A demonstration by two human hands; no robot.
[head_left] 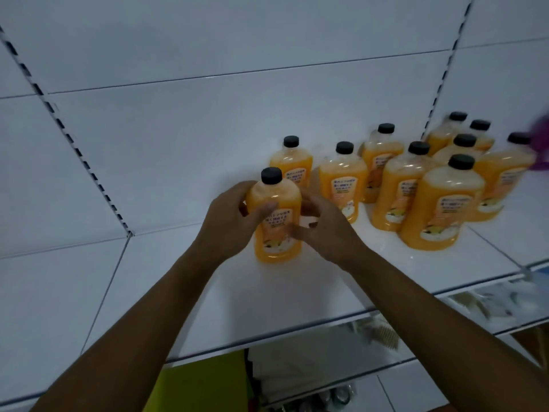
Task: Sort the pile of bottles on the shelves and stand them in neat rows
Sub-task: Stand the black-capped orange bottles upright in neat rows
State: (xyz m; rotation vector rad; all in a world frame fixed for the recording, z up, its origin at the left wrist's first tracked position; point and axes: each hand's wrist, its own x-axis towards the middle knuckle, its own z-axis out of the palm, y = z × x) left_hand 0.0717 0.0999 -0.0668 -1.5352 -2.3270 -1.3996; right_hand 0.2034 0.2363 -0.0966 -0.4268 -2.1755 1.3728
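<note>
One upright orange bottle (274,215) is gripped by both the left hand (228,224) and right hand (322,230), while nine more bottles (416,179) are stood beyond and right of them on the white shelf (267,307).

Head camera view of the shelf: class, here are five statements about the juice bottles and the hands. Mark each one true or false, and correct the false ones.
1. Both hands hold the same bottle. True: the left hand and right hand grip the front orange juice bottle.
2. That bottle lies on its side. False: it stands upright on the white shelf.
3. The bottle caps are black. True, as on the nearest right-hand bottle.
4. The bottles hold green liquid. False: it is orange.
5. The held bottle is at the right end of the group. False: it is at the left end, nearest the camera.
</note>
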